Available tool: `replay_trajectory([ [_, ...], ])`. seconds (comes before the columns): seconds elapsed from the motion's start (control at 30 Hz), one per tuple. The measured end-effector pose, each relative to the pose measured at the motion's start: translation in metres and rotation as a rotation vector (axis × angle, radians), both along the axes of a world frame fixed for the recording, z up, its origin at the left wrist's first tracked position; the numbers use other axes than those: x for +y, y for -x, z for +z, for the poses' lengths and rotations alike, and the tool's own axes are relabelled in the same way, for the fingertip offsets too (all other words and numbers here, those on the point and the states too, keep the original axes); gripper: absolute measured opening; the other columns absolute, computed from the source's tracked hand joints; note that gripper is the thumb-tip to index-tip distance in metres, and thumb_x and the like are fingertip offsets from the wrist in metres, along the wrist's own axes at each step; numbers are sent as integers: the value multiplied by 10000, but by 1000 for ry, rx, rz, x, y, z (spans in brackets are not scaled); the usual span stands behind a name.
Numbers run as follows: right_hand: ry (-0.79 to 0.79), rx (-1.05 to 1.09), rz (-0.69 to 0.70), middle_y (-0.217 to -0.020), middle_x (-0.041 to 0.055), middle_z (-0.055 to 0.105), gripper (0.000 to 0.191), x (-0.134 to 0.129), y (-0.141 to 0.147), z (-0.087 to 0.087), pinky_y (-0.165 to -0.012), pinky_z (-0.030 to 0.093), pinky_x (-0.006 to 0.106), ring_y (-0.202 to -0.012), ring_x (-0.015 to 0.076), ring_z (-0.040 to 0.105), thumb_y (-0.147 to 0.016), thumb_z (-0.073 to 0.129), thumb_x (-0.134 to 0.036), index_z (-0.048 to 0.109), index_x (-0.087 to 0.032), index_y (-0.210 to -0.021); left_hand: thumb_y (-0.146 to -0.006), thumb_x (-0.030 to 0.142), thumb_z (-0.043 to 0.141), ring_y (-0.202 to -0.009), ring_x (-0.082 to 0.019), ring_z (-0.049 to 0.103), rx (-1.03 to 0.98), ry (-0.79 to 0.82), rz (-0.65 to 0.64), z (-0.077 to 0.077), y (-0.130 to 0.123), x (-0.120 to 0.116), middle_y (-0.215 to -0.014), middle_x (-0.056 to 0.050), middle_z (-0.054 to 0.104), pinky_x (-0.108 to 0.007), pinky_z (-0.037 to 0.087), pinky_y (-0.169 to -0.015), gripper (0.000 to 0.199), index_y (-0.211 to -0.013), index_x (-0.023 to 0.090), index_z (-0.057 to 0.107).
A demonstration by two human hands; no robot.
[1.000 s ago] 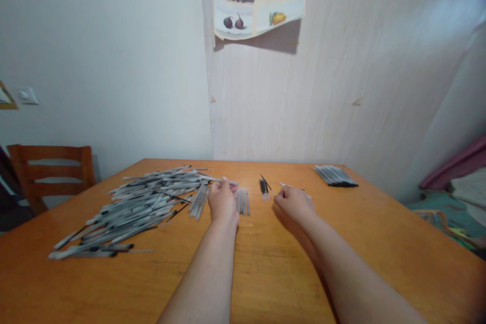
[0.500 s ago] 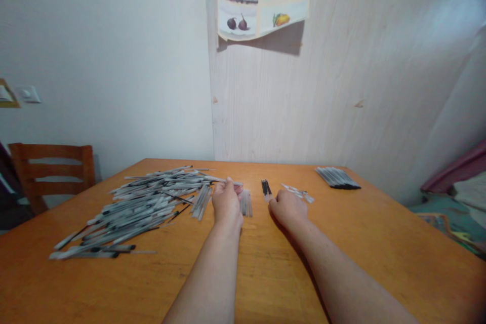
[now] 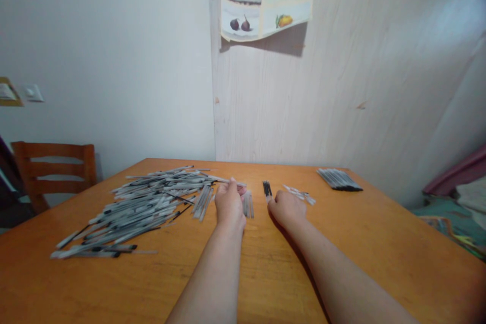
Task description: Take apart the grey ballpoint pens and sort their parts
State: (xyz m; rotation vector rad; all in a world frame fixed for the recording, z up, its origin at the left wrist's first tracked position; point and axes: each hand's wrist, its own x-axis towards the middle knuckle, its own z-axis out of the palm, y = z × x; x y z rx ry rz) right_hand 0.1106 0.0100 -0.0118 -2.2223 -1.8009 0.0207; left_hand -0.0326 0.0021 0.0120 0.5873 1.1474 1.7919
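Observation:
My left hand [image 3: 228, 201] is closed round a pale, slim pen [image 3: 239, 185], which lies crosswise between thumb and fingers. Just beneath that hand a small row of clear, narrow tubes [image 3: 248, 205] rests on the table, and another bundle of such tubes [image 3: 203, 201] lies to its left. My right hand [image 3: 287, 208] is lowered to the table with fingers bent together at the near end of a short row of black-tipped pieces [image 3: 267, 189]. What its fingertips pinch, if anything, is hidden. Beyond it lie several loose white pieces [image 3: 299, 194].
A large heap of pens and black-ended tubes [image 3: 144, 205] covers the left of the wooden table [image 3: 266, 283]. At the back right, black-ended pens [image 3: 339, 179] lie side by side. A wooden chair [image 3: 56, 164] stands at the left, and the wall rises behind the table.
The whole view has shifted slightly. Both hands stay nearly in place; the left still holds the pen, and the right keeps at the black-tipped row.

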Motion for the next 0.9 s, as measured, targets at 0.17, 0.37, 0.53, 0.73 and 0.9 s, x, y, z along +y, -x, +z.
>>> replay_trajectory([
  [0.17,-10,-5,12,-976,177,734,420,0,0,0,-752,493,366,-935,301,690,-915,428,-432,749,-164,-959,-780,527,662,-634,-122,644,11,-5,-3,-1,0,0,-710,-21,650,-202,402,-549,373,-796,169,560],
  [0.37,-84,24,8,-956,168,729,416,-1,-6,4,-748,470,353,-925,287,682,-934,408,-425,735,-169,-912,-741,538,687,-629,-127,640,33,-13,-4,-2,3,0,-716,-27,653,-207,399,-546,394,-796,167,565],
  [0.53,-114,78,-30,-927,143,727,424,-5,-12,7,-707,436,327,-889,266,673,-947,373,-446,706,-189,-901,-726,547,690,-582,-125,599,97,-14,-11,-1,11,2,-660,-8,611,-210,378,-522,402,-759,168,562],
  [0.73,-122,107,7,-892,119,722,384,-11,-18,4,-674,399,302,-855,240,656,-929,395,-421,699,-200,-852,-788,387,636,-498,-126,479,367,-10,27,-5,32,9,-538,22,522,-231,327,-518,233,-667,195,584],
  [0.9,-92,130,59,-892,115,722,377,-14,-18,3,-665,383,284,-855,226,647,-925,410,-422,705,-198,-860,-740,320,652,-651,-217,588,763,18,75,-12,48,13,-611,-48,634,-276,377,-621,143,-637,222,650],
])
